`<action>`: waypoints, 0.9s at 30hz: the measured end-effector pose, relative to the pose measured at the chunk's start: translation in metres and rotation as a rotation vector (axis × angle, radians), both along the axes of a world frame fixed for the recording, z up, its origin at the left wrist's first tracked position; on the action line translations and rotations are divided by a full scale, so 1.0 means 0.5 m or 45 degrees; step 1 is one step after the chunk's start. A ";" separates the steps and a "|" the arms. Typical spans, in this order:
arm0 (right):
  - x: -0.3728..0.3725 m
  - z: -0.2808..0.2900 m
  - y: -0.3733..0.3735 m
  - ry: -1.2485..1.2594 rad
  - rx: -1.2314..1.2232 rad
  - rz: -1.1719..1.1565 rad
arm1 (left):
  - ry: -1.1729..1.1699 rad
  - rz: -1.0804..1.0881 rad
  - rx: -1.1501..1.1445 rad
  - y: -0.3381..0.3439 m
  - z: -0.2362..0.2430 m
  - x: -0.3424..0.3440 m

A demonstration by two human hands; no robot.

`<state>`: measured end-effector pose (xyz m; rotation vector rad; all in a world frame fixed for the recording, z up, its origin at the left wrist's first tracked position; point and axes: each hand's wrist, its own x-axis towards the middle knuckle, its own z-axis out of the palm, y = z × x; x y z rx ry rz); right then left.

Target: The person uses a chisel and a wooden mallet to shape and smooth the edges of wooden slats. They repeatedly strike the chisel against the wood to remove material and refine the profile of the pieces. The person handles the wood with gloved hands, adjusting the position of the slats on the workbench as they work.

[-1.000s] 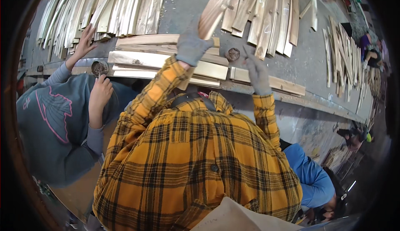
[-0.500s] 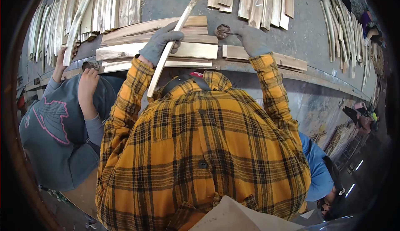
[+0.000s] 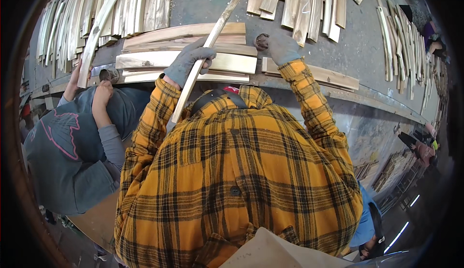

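My left hand [image 3: 187,63], in a grey glove, is closed around a long, narrow wooden strip [image 3: 220,24]. The strip slants from the far middle of the bench down toward my chest. Beneath this hand lie several flat boards [image 3: 237,63], side by side along the near edge. My right hand [image 3: 283,49], gloved too, has curled fingers right beside a small round cup [image 3: 261,41] with dark brown stains. Whatever those fingers hold is hidden by the glove. Just below my right hand, more boards [image 3: 321,75] rest on the near edge.
Rows of wooden strips [image 3: 108,14] cover the bench's far left, with another group [image 3: 299,7] at far middle and more [image 3: 398,46] at right. On my left a co-worker [image 3: 82,147] holds a strip [image 3: 100,31] beside a can [image 3: 109,75]. Blue clothing [image 3: 366,224] shows at lower right.
My right hand has moved closer to the cup; the thin dark handle seen between them before is out of sight. My left hand keeps its hold on the strip. The whole view has shifted slightly.
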<state>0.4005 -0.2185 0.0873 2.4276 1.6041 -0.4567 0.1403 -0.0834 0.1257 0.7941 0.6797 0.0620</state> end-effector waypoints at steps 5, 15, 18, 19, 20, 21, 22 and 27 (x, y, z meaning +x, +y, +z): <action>-0.007 -0.008 -0.022 0.032 0.027 -0.006 | -0.065 0.046 -0.141 0.005 -0.013 -0.010; 0.038 0.047 -0.053 0.499 0.125 -0.259 | -0.655 0.014 -0.888 0.015 -0.059 -0.045; 0.054 0.082 -0.053 1.219 0.294 -0.711 | -0.813 0.038 -0.939 0.011 -0.052 -0.059; 0.015 0.139 -0.035 1.377 0.439 -0.774 | -0.839 0.057 -0.959 0.008 -0.049 -0.065; -0.006 0.137 -0.018 1.470 0.573 -0.702 | -0.867 0.070 -0.980 0.003 -0.041 -0.070; -0.023 0.130 -0.002 1.563 0.705 -0.627 | -0.895 0.084 -1.000 0.000 -0.034 -0.073; -0.045 0.123 0.015 1.654 0.836 -0.548 | -0.905 0.073 -1.013 0.000 -0.033 -0.076; -0.148 0.131 0.109 0.926 1.267 0.093 | -1.014 0.116 -1.125 -0.018 -0.018 -0.083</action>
